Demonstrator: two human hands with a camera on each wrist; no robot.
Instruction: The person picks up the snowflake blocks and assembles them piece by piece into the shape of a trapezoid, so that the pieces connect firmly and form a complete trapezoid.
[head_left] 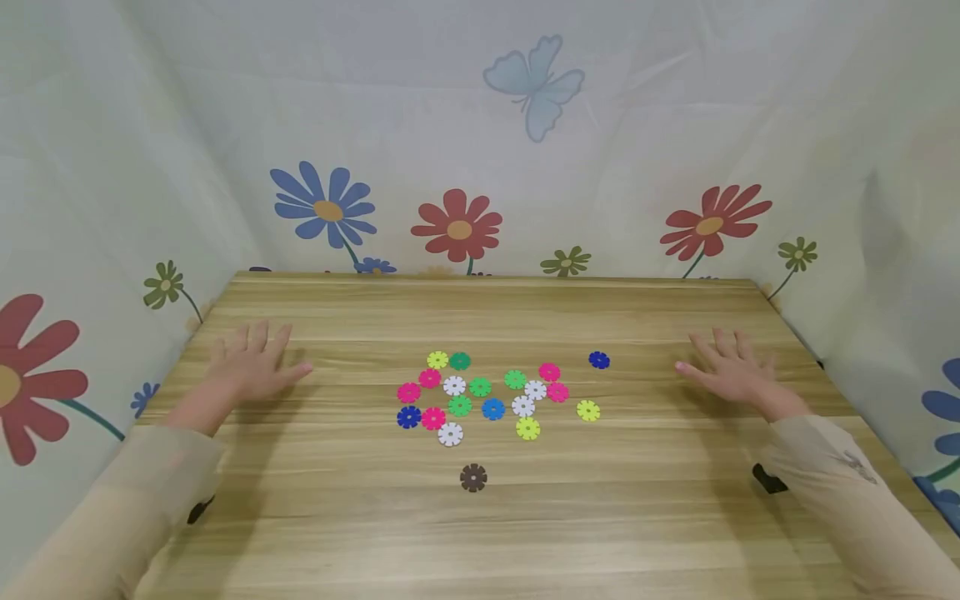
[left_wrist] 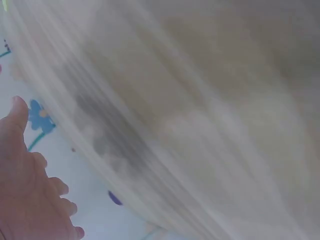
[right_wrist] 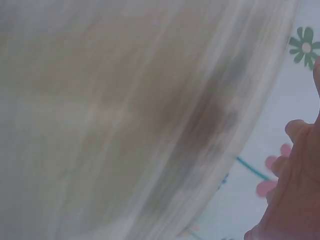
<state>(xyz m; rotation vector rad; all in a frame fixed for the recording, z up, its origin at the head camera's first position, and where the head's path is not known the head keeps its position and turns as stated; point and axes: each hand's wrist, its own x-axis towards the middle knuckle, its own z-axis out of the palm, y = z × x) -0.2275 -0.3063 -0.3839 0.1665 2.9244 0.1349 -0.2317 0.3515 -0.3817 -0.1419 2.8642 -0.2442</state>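
Observation:
My left hand is spread, palm down, over the left side of the wooden table, holding nothing. On the right side my right hand has its fingers spread in the same way, also with nothing in it. Between them lie several flat notched plastic discs, snowflake-shaped: pink, white, green, yellow and blue. A dark blue disc and a yellow disc are nearest the right hand. Closer to me lies a brown disc, apart from the others. Both wrist views show straight fingers beside blurred wood.
A white cloth printed with flowers and a butterfly hangs behind the table and along both sides. Dark objects show under each sleeve cuff. The table's far edge runs along the cloth.

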